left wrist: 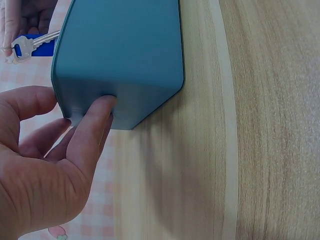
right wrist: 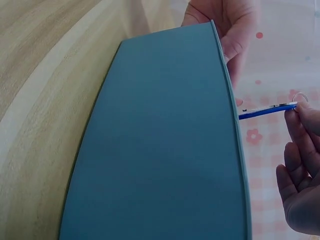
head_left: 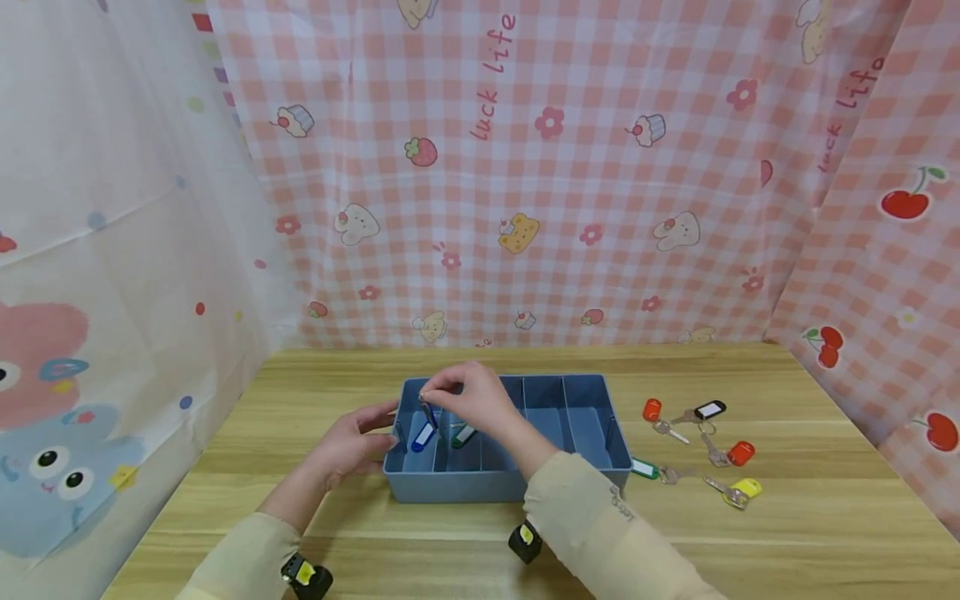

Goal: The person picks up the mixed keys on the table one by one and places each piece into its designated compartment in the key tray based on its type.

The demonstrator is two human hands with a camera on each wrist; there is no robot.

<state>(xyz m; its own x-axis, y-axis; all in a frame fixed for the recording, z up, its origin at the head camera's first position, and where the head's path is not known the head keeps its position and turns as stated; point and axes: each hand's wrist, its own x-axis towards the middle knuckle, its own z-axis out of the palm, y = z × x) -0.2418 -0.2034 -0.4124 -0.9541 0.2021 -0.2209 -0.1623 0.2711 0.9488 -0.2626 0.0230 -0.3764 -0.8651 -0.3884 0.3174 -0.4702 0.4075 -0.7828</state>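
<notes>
My right hand [head_left: 476, 404] pinches the ring of a key with a blue tag [right wrist: 270, 111] between thumb and finger. The key [left wrist: 25, 48] and its tag hang at the left end of a blue-grey divided box [head_left: 465, 487]. Below them, a blue tag with a white label [head_left: 423, 436] shows in the leftmost compartment. A green tag [head_left: 464, 435] lies in the compartment to its right. My left hand [head_left: 356, 446] rests on the box's left end, its fingers [left wrist: 95, 120] touching the outer wall and rim.
Right of the box lie keys with red tags [head_left: 742, 453], a black tag [head_left: 709, 409], a yellow tag [head_left: 747, 489] and a green tag [head_left: 645, 468]. The box stands on a wooden table [head_left: 315, 379], with a checked curtain [head_left: 480, 275] behind it.
</notes>
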